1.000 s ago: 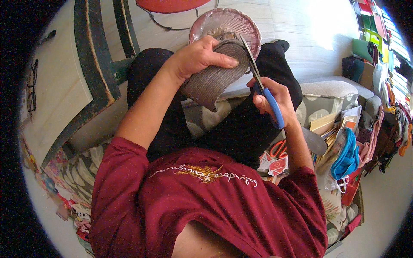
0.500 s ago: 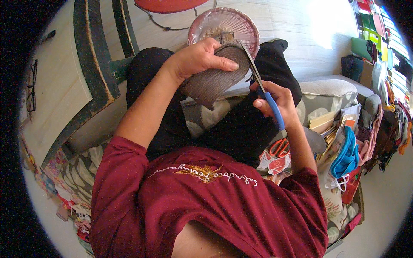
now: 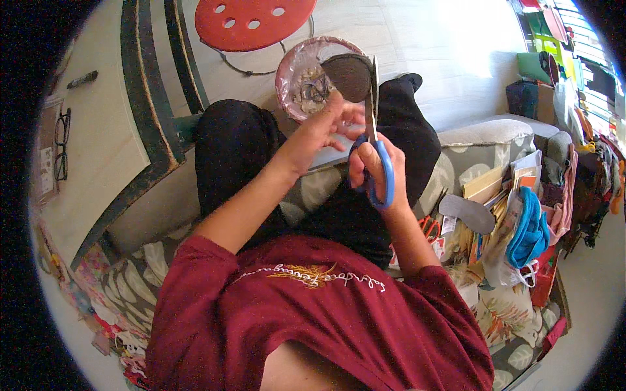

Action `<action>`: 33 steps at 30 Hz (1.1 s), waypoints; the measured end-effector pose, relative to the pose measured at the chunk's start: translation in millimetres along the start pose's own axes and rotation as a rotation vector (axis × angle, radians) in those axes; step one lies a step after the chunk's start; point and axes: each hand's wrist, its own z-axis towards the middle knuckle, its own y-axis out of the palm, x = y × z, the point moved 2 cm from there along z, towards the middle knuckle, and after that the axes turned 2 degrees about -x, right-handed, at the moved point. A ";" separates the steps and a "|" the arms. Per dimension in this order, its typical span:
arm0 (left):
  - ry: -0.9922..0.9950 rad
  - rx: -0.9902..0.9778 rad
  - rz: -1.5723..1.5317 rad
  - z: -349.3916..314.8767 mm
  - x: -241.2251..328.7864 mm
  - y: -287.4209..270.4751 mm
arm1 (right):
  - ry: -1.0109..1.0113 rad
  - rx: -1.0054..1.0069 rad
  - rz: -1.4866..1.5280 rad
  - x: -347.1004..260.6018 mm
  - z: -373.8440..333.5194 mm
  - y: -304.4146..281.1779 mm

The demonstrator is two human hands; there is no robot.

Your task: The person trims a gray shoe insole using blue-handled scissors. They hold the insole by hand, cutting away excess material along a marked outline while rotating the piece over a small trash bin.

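Landmark: basket. Nearest: maroon shirt, on the near side of the basket. Blue cloth and grey sole lie on the near side too, well off to the basket's right; the cloth is further right than the sole.

Right hand: near side of the basket, a little to its right. Fingers curled round the blue handles of the scissors; blades upright in view, almost together, passing the basket's right side.

Left hand: just on the near side of the basket. Fingers loosely spread, partly bent, close to the scissors; no grasp seen.

Brown piece: ribbed, rounded, seen across the right half of the basket, left of the blades. Contact with either hand: cannot tell.

Basket: pink, lined with clear film; pale scraps inside.

Farthest: red stool, with round holes, beyond the basket, to its left.
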 end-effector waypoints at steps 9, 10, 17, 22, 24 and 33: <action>0.350 0.109 -0.577 50.2 27.0 6.4 | -0.039 0.147 0.453 11.0 11.4 24.0; 0.381 0.128 -0.532 51.5 32.9 6.2 | -0.050 0.146 0.360 11.9 14.3 26.3; 0.274 0.398 -0.014 45.1 52.1 4.4 | -0.140 0.156 0.060 26.2 43.7 28.4; 0.515 0.353 0.001 55.0 46.1 -1.4 | -0.288 0.183 -0.042 31.1 68.5 22.5; 0.501 0.359 0.017 57.8 42.9 -5.2 | -0.286 0.173 -0.076 30.5 71.4 23.4; 0.467 0.360 -0.087 60.1 33.6 -8.3 | -0.202 0.203 -0.169 31.4 74.5 23.7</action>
